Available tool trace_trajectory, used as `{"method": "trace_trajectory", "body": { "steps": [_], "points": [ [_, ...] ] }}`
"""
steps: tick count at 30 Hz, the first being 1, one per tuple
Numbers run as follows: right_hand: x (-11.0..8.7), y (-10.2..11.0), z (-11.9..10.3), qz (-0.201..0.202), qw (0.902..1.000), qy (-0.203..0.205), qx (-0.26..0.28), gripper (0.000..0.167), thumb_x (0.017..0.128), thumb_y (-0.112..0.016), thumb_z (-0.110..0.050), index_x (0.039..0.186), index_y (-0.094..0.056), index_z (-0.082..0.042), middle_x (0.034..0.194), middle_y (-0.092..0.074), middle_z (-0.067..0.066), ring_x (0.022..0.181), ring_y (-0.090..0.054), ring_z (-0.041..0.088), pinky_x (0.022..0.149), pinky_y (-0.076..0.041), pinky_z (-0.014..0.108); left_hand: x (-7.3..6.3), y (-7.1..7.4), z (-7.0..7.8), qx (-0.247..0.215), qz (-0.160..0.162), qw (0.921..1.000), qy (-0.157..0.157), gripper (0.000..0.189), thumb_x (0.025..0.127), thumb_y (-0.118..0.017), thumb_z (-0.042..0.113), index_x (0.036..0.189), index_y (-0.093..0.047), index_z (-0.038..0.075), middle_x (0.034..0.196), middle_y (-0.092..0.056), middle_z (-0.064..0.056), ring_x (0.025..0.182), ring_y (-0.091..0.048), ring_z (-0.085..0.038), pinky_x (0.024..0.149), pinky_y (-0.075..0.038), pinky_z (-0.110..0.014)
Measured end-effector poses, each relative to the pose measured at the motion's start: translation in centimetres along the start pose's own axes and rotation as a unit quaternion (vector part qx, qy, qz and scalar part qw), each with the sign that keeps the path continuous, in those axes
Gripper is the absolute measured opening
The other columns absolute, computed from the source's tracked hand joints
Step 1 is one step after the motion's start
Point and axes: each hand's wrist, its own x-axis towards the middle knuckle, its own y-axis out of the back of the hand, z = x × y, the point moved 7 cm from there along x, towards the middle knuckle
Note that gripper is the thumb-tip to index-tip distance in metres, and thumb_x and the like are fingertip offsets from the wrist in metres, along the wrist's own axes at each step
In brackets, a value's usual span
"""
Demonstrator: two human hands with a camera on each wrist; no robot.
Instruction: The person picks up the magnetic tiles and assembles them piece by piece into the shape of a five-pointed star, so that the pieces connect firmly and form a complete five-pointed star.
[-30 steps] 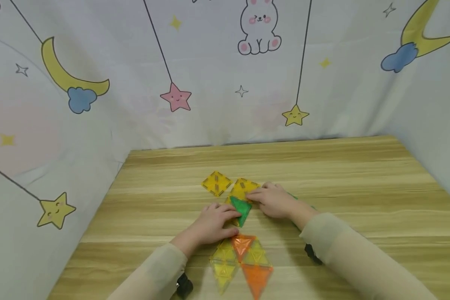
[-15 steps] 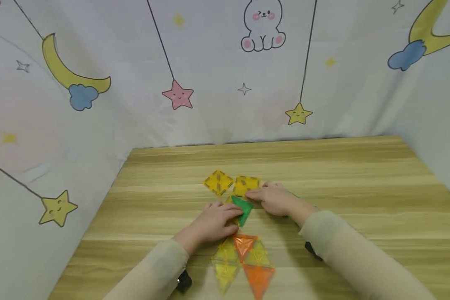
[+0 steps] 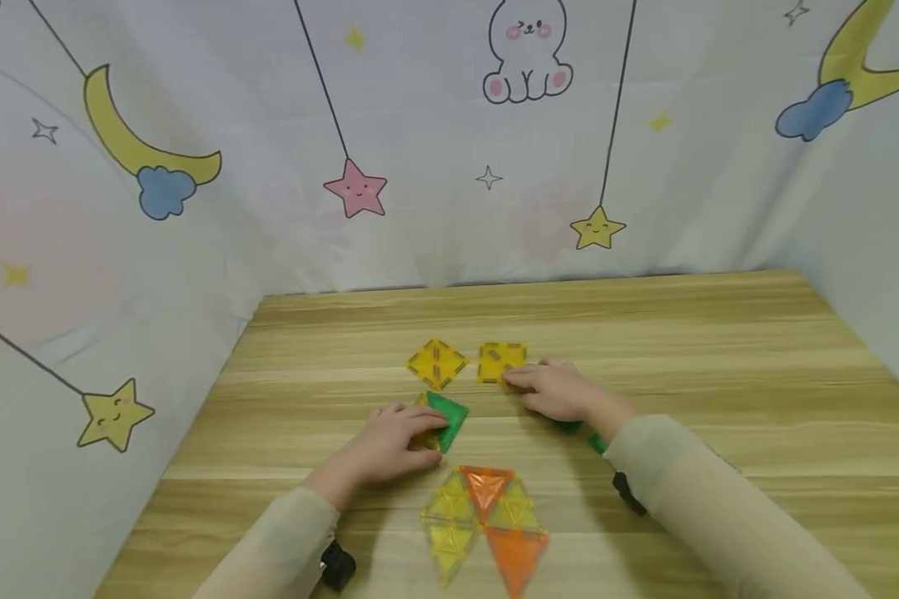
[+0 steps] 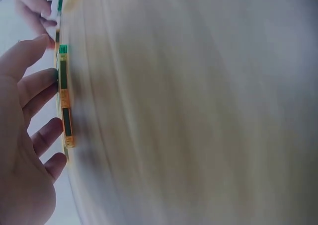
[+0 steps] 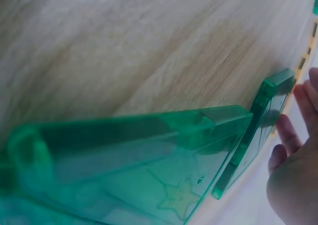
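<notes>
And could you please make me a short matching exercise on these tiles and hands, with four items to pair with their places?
Column one
1. Left hand
2. Right hand
3. Yellow diamond
4. Larger orange triangle

Column two
A. At the bottom edge of the head view, point downward
B. Fingers over the green-and-yellow tiles
C. Beside the yellow square, with no hand on it
D. Fingertips at the yellow square

Right pairs: 1-B, 2-D, 3-C, 4-A

Left hand (image 4: 21, 135): I see fingertips touching an edge-on orange tile (image 4: 65, 98).
Right hand (image 4: 33, 7): farther off.
Tabletop (image 4: 179, 111): blurry.
</notes>
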Motion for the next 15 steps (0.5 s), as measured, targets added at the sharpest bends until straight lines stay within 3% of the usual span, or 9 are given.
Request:
{"method": "trace_trajectory", "body": {
  "steps": [6, 15],
  "points": [
    [-0.5, 0.0, 0.1, 0.006, 0.9990, 0.014, 0.042, 0.048, 0.095, -0.052, -0.024, 0.140, -0.045, -0.010, 0.142, -0.043, 0.011, 0.125, -0.035, 0.041, 0.100, -0.025, 0.057, -0.7, 0.5, -0.8, -0.015, -0.007, 0.9996, 0.022, 0.050, 0.085, -0.064, 0.042, 0.128, -0.058, 0.018, 0.132, -0.052, 0.001, 0.118, -0.043, -0.030, 0.092, -0.028, -0.052],
    [-1.6, 0.3, -0.1, 0.022, 0.9951, 0.049, 0.083, 0.053, 0.093, -0.057, -0.026, 0.141, -0.043, -0.008, 0.144, -0.040, 0.013, 0.130, -0.032, 0.038, 0.103, -0.022, 0.056, -0.4, 1.1, -1.0, -0.018, 0.001, 0.9991, 0.039, 0.057, 0.080, -0.068, 0.047, 0.129, -0.057, 0.020, 0.134, -0.051, 0.000, 0.122, -0.040, -0.034, 0.093, -0.028, -0.054]
  ]
}}
